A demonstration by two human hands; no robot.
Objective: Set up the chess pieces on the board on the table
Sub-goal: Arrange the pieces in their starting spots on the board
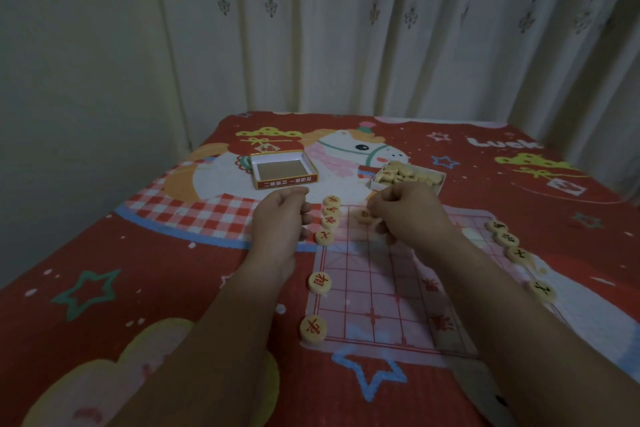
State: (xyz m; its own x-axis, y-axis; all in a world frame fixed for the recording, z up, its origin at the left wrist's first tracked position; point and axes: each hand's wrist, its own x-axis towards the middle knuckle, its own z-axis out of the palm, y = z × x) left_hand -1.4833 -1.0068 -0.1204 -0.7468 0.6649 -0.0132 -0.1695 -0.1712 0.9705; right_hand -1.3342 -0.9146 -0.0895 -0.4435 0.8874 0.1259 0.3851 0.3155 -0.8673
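A pink paper chess board lies on the red cloth. Several round cream pieces with red characters line its left edge, with two more lower down. Several pieces with dark characters line the right edge. My right hand hovers over the board's far end, fingers curled, its fingertips on a red-marked piece. My left hand is beside the left row with curled fingers; what is inside it is hidden.
An open white box holding several loose pieces stands just beyond the board. Its empty lid lies to the left of it. The cloth-covered table ends at a wall on the left and curtains behind.
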